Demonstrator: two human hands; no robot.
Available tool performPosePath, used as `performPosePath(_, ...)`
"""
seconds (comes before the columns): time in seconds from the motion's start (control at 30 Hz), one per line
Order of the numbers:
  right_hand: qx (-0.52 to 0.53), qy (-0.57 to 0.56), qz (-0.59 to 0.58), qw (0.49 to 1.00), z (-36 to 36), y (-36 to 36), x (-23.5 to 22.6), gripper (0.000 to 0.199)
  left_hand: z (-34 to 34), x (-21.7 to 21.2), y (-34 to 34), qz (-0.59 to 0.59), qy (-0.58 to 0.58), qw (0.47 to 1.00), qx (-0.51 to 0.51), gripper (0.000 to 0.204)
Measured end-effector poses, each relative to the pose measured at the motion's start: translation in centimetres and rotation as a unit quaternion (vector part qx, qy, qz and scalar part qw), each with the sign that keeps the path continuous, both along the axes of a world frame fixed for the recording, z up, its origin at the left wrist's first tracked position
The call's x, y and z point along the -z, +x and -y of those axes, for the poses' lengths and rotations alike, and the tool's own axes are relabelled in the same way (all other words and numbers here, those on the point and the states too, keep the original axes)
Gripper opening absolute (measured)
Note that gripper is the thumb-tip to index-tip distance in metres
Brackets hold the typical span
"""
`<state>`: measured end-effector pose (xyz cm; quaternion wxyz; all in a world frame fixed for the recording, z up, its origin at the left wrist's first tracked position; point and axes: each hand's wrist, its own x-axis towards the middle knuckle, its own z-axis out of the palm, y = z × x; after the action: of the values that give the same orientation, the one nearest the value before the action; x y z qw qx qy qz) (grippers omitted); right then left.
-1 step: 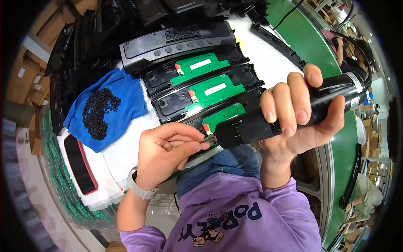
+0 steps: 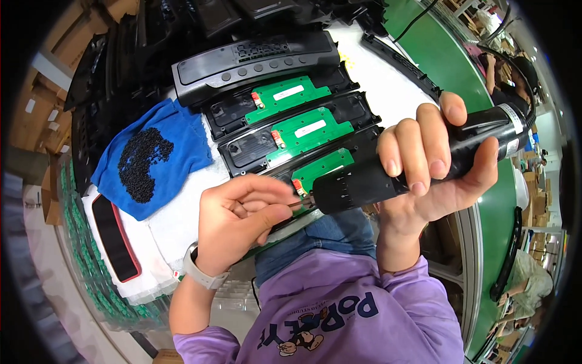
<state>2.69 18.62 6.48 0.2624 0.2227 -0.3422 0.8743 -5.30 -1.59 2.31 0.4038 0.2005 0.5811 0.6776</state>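
Note:
My right hand (image 2: 418, 164) is wrapped round a black electric screwdriver (image 2: 357, 185), which lies level with its nose pointing left. From that nose a thin metal bit (image 2: 301, 204) reaches to my left hand (image 2: 239, 212), whose thumb and forefinger are closed about it. The forefinger is slightly blurred, and whether a screw sits on the bit's tip I cannot tell. Just beyond the fingers lies a black plastic housing with a green circuit board (image 2: 327, 170), partly hidden by the screwdriver. Two more such boards, one nearer (image 2: 309, 130) and one farther (image 2: 288, 96), lie in black housings behind it.
A black panel with buttons (image 2: 260, 64) lies beyond the housings. Left of them, a blue cloth (image 2: 188, 139) bears a heap of small black screws (image 2: 142, 167). A red-edged phone (image 2: 115, 239) rests near the left table edge. Black plastic parts (image 2: 121, 67) crowd the back.
My left forefinger has lifted slightly away from the bit, showing more of it. The right hand and screwdriver have barely moved.

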Motion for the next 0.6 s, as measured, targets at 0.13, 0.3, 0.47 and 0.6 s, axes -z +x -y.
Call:
performPosePath(0.13, 0.01, 0.102, 0.031, 0.994, -1.0, 1.0, 0.0, 0.033, -0.2, 0.7, 0.0, -0.026, 0.036, 0.995, -0.094, 0.022)
performPosePath(0.3, 0.068, 0.229, 0.06, 0.969, -0.4, 2.4, 0.1, 0.038, -0.5, 1.0, -0.3, 0.078, 0.165, 0.972, -0.148, 0.015)
performPosePath(0.47, 0.067, 0.255, 0.057, 0.963, 0.0, 2.4, 0.7, 0.042, -0.8, 1.3, -0.1, 0.055, 0.151, 0.979, -0.125, 0.016)
performPosePath(0.6, 0.04, 0.269, 0.049, 0.961, -0.1, 2.3, 0.7, 0.043, -0.8, 1.5, 0.1, 0.036, 0.122, 0.985, -0.112, 0.014)
